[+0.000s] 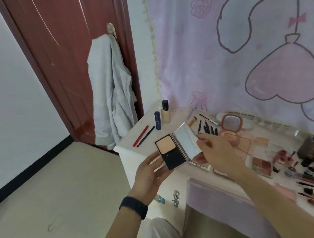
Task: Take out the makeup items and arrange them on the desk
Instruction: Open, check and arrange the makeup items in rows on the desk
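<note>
An open powder compact (172, 152) is held above the near edge of the desk (154, 136), its hinge running roughly from 11 to 5 o'clock. The base is cradled from beneath by the left hand (150, 172), fingers curled round its lower edge; the mirrored lid is pinched at its 3 o'clock edge by the right hand (216, 149). Bare desk lies at 11 o'clock of the compact, beside two pencils (140, 136), and is judged nearer the left hand

Both hands hold an open powder compact (177, 148) above the desk (179, 181): left hand (150, 171) at seven o'clock, right hand (217, 148) at three.
</note>
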A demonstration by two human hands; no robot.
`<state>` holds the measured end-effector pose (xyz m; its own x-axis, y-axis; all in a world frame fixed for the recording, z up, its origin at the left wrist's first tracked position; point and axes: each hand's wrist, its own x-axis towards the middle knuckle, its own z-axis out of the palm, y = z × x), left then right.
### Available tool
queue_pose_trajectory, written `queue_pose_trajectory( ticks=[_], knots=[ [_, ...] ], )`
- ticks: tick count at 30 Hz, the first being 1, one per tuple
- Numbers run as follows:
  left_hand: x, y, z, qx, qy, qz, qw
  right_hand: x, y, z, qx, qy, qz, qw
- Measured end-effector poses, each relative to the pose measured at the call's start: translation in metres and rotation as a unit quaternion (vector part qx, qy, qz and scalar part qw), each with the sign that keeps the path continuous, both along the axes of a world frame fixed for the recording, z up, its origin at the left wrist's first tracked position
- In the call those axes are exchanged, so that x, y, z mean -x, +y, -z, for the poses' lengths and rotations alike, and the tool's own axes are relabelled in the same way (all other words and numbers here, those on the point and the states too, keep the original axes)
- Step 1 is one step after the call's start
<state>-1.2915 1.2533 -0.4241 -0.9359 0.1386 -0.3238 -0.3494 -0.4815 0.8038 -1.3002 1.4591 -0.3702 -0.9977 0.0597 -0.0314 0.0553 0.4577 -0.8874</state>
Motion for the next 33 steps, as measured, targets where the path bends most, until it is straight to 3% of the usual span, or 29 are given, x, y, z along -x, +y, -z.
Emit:
queue_pose_trajectory(
  ticks=[5,9,15,18,21,23,27,30,33],
  knots=[
    [0.025,-0.020,0.002,0.125,0.006,-0.080,0.989,0.064,-0.031,-0.004,-0.084,-0.006,-0.049,0.995],
    [0.045,-0.028,0.023,0.333,0.004,-0.046,0.942,0.096,-0.048,0.002,-0.161,-0.012,-0.093,0.983],
    [0.054,-0.031,0.035,0.456,0.035,-0.082,0.885,0.118,-0.051,0.014,-0.168,-0.036,-0.100,0.980],
    [0.055,-0.028,0.039,0.534,0.096,-0.111,0.833,0.124,-0.050,0.020,-0.180,-0.033,-0.106,0.977],
    [0.056,-0.023,0.037,0.622,0.147,-0.073,0.766,0.130,-0.050,0.023,-0.186,-0.036,-0.109,0.976],
    [0.058,-0.021,0.038,0.650,0.165,-0.057,0.740,0.134,-0.051,0.023,-0.236,-0.008,-0.123,0.964],
    [0.065,-0.018,0.040,0.664,0.159,-0.065,0.728,0.137,-0.053,0.023,-0.341,0.033,-0.149,0.928],
    [0.067,-0.016,0.041,0.666,0.156,-0.072,0.725,0.140,-0.050,0.026,-0.310,0.013,-0.137,0.941],
    [0.068,-0.017,0.040,0.666,0.152,-0.069,0.727,0.142,-0.045,0.031,-0.219,-0.022,-0.101,0.970]
  ],
)
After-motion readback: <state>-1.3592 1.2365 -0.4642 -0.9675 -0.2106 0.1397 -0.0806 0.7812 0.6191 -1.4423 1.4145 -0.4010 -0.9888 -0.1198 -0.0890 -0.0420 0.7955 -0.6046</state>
